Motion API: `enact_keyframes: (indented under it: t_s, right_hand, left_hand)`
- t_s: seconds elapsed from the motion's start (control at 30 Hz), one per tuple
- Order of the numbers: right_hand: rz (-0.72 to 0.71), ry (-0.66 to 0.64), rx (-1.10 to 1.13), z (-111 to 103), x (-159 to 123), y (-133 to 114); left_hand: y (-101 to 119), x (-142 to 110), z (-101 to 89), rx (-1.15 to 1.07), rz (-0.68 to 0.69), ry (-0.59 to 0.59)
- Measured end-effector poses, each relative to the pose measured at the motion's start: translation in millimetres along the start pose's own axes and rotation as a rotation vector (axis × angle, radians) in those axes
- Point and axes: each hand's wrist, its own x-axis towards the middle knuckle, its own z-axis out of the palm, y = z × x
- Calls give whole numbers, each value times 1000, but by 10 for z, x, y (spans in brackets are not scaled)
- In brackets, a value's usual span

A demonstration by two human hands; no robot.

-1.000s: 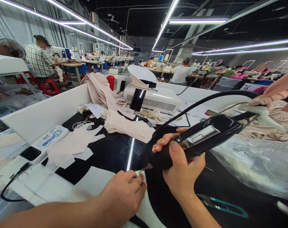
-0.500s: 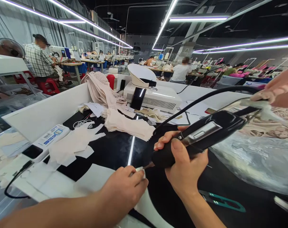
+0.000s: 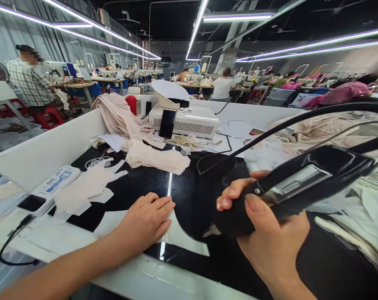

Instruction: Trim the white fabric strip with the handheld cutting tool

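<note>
My right hand (image 3: 264, 237) is closed round a black corded hand tool (image 3: 301, 183), thumb on top, its tip pointing down-left at the glossy black table top (image 3: 195, 200). My left hand (image 3: 145, 218) lies flat and open, fingers stretched together, pressing a white fabric piece (image 3: 179, 235) on the table just left of the tool's tip. The tool's black cable (image 3: 270, 133) arcs up and to the right.
Cut beige fabric pieces (image 3: 92, 187) and a stack (image 3: 154, 156) lie at the left and centre. A white machine (image 3: 189, 118) with a phone leaning on it stands at the back. A white device (image 3: 48, 189) lies at the left edge. Pale fabric (image 3: 357, 208) lies at the right. People work at distant tables.
My left hand has opened from a pinch near the tool's tip and now lies flat on the white piece. The tool has come closer and lifted a little. The other person's hand at right has left view.
</note>
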Motion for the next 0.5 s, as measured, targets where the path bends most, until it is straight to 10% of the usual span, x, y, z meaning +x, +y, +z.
enact_keyframes:
  t_s: [0.23,0.5]
  right_hand:
    - [-16,-3,-26,-93,-84,-8]
    - [-2,12,-37,-116,-157,84]
  left_hand:
    - [-62,-12,-107,123,83,63]
    - [436,32,-148,-108,260,128]
